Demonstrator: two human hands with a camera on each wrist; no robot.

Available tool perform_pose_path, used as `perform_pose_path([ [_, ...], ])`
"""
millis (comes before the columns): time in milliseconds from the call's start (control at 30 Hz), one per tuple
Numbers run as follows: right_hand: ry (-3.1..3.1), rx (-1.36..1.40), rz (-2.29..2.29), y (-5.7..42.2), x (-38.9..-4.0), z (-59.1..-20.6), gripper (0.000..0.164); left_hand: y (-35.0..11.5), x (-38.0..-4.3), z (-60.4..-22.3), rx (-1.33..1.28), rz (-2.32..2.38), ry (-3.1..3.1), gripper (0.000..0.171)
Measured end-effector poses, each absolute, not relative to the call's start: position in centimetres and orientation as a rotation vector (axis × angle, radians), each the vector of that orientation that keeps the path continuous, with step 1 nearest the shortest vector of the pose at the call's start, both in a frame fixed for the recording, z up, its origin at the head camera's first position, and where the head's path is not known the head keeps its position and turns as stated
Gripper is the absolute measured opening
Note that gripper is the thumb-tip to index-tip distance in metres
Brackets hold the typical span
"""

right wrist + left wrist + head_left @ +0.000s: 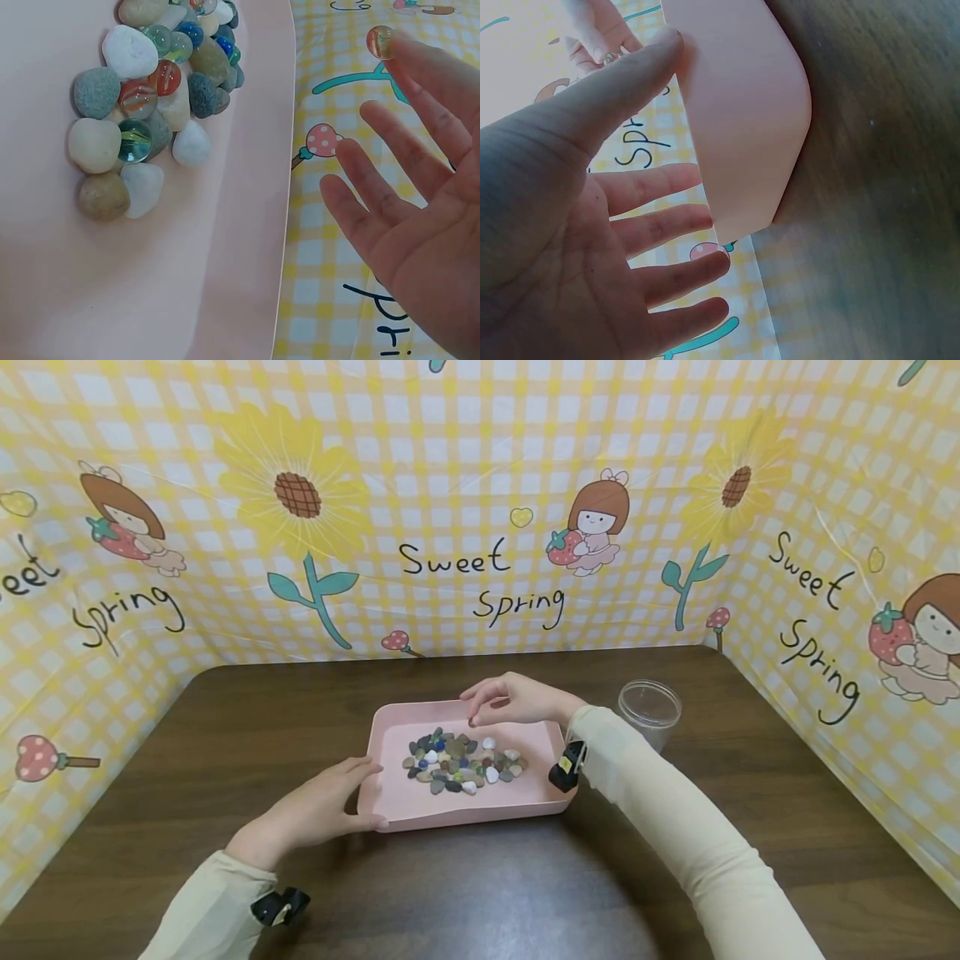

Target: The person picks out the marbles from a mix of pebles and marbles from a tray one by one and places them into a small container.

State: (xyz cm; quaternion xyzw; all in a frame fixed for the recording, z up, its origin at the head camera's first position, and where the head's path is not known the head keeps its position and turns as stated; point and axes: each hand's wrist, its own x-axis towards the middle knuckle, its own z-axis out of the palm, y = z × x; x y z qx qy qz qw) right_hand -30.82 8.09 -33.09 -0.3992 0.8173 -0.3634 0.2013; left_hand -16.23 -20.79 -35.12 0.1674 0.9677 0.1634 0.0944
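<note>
A pink tray holds a spread of pebbles and glass marbles. My right hand is raised over its far rim. Between thumb and forefinger it pinches a clear marble with a reddish swirl, while the other fingers are spread. At the tray's left end, my left hand touches the rim with straight, spread fingers and the thumb near the front corner. Among the pebbles in the right wrist view lie a green-and-yellow marble and a red marble.
A clear round jar stands right of the tray, partly hidden behind the right sleeve. The tray sits on a dark wooden table. A yellow checked cloth hangs around the back and sides.
</note>
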Motion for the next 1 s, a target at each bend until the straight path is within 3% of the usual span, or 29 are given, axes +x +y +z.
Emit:
perform_pose_path([
  [1000,2.373,-1.09,-1.186,11.2,-30.2,-32.5,0.015,-20.5,-16.2,-35.0,0.466,0.503,2.842,0.085],
])
